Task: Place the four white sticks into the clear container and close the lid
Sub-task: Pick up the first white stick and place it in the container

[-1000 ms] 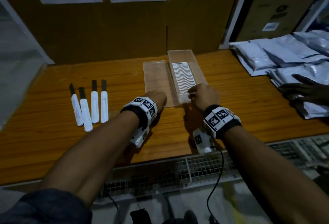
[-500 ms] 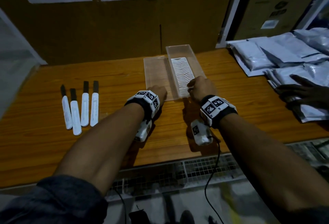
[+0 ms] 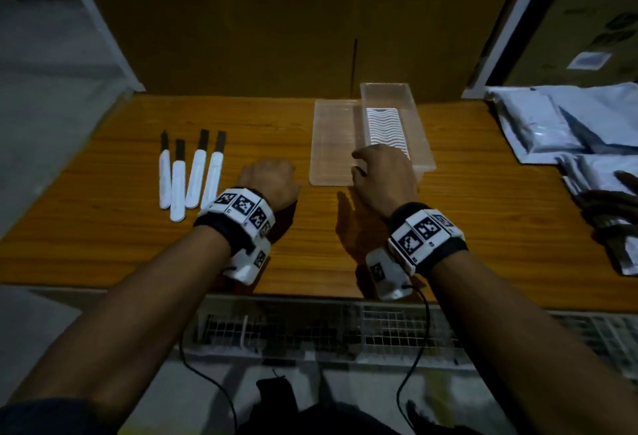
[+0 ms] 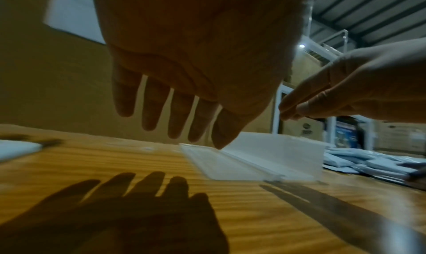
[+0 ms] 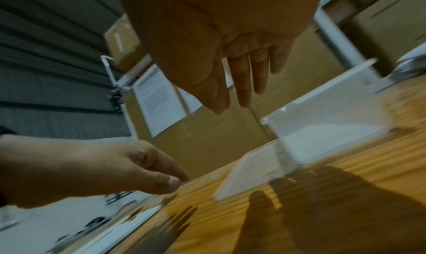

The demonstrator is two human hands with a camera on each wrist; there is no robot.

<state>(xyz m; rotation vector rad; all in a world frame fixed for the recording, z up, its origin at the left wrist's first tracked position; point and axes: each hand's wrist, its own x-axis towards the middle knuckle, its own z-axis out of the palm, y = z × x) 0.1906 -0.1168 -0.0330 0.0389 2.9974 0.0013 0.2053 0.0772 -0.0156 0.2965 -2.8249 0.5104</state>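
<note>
Four white sticks (image 3: 190,175) with dark tips lie side by side on the left of the wooden table (image 3: 103,227). The clear container (image 3: 393,124) stands at the back, with a white ribbed insert inside. Its lid (image 3: 333,144) lies flat, hinged open on its left. My left hand (image 3: 267,175) hovers between the sticks and the lid; its fingers (image 4: 179,130) hang relaxed and hold nothing. My right hand (image 3: 383,175) hovers over the near end of the lid and container with straight, empty fingers (image 5: 239,93).
Silvery pouches (image 3: 559,124) are piled at the right, with another person's hand (image 3: 611,206) on them. A cardboard wall (image 3: 241,37) closes off the back. A wire mesh shelf (image 3: 310,324) runs below the table's front edge.
My left hand has come off the lid's near corner and moved left toward the sticks. My right hand has let go of the container's near end and shifted slightly left.
</note>
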